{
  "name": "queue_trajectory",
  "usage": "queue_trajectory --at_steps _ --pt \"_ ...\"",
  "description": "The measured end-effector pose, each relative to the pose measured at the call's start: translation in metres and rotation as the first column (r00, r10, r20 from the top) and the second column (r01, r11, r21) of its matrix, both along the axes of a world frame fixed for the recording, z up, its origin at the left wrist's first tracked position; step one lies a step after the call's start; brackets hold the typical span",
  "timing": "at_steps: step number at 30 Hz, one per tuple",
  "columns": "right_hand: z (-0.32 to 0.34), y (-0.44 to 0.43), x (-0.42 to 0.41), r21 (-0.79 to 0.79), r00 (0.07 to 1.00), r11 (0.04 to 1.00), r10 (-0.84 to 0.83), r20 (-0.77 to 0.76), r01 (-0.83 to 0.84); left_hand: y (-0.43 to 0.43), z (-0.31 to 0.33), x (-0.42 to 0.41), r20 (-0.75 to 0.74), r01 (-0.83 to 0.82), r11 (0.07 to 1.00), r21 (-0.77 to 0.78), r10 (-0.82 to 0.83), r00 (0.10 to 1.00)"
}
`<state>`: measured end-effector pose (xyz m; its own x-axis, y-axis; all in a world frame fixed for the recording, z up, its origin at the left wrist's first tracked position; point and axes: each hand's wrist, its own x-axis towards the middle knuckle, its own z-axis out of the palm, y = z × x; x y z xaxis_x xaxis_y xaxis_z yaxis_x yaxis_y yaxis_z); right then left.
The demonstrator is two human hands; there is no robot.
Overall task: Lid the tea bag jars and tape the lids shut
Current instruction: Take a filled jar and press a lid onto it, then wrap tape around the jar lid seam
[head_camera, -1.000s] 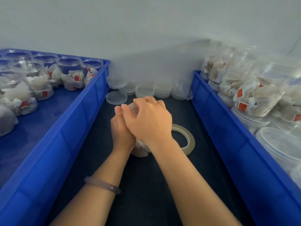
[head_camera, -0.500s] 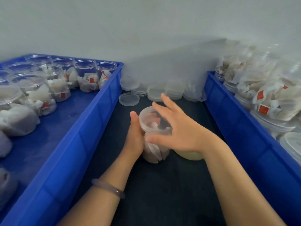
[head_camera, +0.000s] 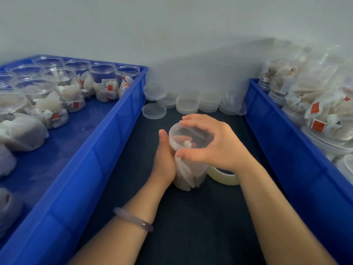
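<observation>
The tea bag jar (head_camera: 188, 175) stood on the dark worktop (head_camera: 191, 226), just beside the tape roll (head_camera: 223, 178). The left grip (head_camera: 164, 161) curled round its side; the right grip (head_camera: 214, 146) pinched the rim of its lid (head_camera: 191, 132).

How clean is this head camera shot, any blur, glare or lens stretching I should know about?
Head view, light: soft and even, no strong glare on the lid. Head view, focus: jar, left hand and right hand fairly sharp; stacked jars in the right crate smear toward the edge. Head view, distortion: left crate wall stretches toward the bottom corner.
</observation>
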<state>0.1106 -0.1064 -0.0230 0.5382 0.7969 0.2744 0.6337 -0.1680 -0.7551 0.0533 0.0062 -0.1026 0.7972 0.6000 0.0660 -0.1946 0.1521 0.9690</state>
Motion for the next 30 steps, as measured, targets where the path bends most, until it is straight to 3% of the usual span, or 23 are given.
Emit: queue_trajectory --at_steps 4,6,8,10,12,14,16,17,19,21,22,24,26,27,30 --pt "-0.018 0.017 -0.013 0.146 0.969 0.964 -0.234 0.079 0.221 0.001 0.0 0.003 -0.024 -0.222 0.971 0.09 0.225 0.974" --pt "-0.023 0.021 -0.016 0.197 0.955 0.953 -0.261 0.143 0.231 0.004 0.0 0.003 -0.023 -0.262 0.957 0.125 0.266 0.964" --pt "-0.028 0.02 -0.013 0.177 0.967 0.96 -0.235 0.099 0.216 0.009 -0.001 0.004 -0.033 -0.334 0.933 0.134 0.341 0.94" --pt "-0.031 0.011 -0.006 0.106 0.971 0.966 -0.229 -0.061 0.235 0.011 0.003 0.004 -0.074 -0.391 0.905 0.167 0.407 0.91" --pt "-0.034 -0.005 0.006 -0.018 0.934 0.94 -0.341 -0.108 0.341 0.013 0.003 0.004 -0.073 -0.383 0.898 0.216 0.406 0.911" --pt "-0.038 -0.028 0.017 -0.299 0.906 0.86 -0.422 0.039 0.414 0.012 0.004 0.003 -0.083 -0.366 0.902 0.228 0.393 0.916" --pt "-0.042 -0.046 0.019 -0.599 0.938 0.725 -0.305 0.163 0.339 0.007 0.005 -0.001 -0.05 -0.41 0.873 0.263 0.437 0.898" --pt "-0.046 -0.05 0.018 -0.669 0.952 0.678 -0.252 0.176 0.303 0.006 0.007 -0.006 0.027 -0.488 0.802 0.345 0.511 0.859" --pt "-0.054 -0.052 0.011 -0.656 0.952 0.691 -0.213 0.218 0.305 0.001 0.014 -0.019 0.304 -0.63 0.6 0.493 0.56 0.771" --pt "-0.058 -0.053 0.002 -0.564 0.942 0.763 -0.178 0.285 0.315 -0.009 0.014 -0.035 0.458 -0.547 0.552 0.629 0.305 0.835" --pt "-0.059 -0.054 -0.002 -0.496 0.942 0.812 -0.188 0.277 0.308 -0.017 0.013 -0.043 0.432 -0.442 0.561 0.7 0.161 0.887" --pt "-0.057 -0.058 -0.013 -0.347 0.965 0.901 -0.231 0.122 0.26 -0.031 0.01 -0.051 0.184 -0.141 0.605 0.783 -0.009 0.983" --pt "-0.052 -0.062 -0.022 -0.171 0.977 0.968 -0.199 -0.081 0.183 -0.04 0.008 -0.052 -0.103 0.101 0.631 0.769 -0.033 0.994" --pt "-0.051 -0.064 -0.026 -0.081 0.977 0.985 -0.161 -0.141 0.15 -0.04 0.006 -0.051 -0.175 0.178 0.653 0.736 -0.07 0.982" --pt "-0.05 -0.07 -0.027 0.048 0.979 0.995 -0.076 -0.19 0.087 -0.036 0.005 -0.05 -0.145 0.27 0.735 0.622 -0.23 0.962"
